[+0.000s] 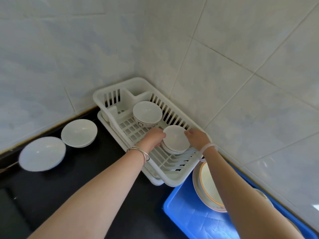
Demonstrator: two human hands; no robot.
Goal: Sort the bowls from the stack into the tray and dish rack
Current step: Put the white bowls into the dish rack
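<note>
A white plastic dish rack (110, 95) sits in the corner against the tiled walls. Inside it, a small stack of white bowls (175, 140) rests near the front, and both hands hold it. My left hand (154, 138) grips its left side and my right hand (196, 138) its right side. A second stack of white bowls with a dark rim line (147, 113) stands further back in the rack. A blue tray (183, 213) lies at the lower right and holds shallow dishes with an orange rim (206, 185), partly hidden by my right forearm.
Two wide white bowls stand on the black counter to the left, one nearer the rack (79, 132) and one further left (42, 153). The tiled walls close off the back and right. The counter's dark surface (96, 166) runs beneath my left forearm.
</note>
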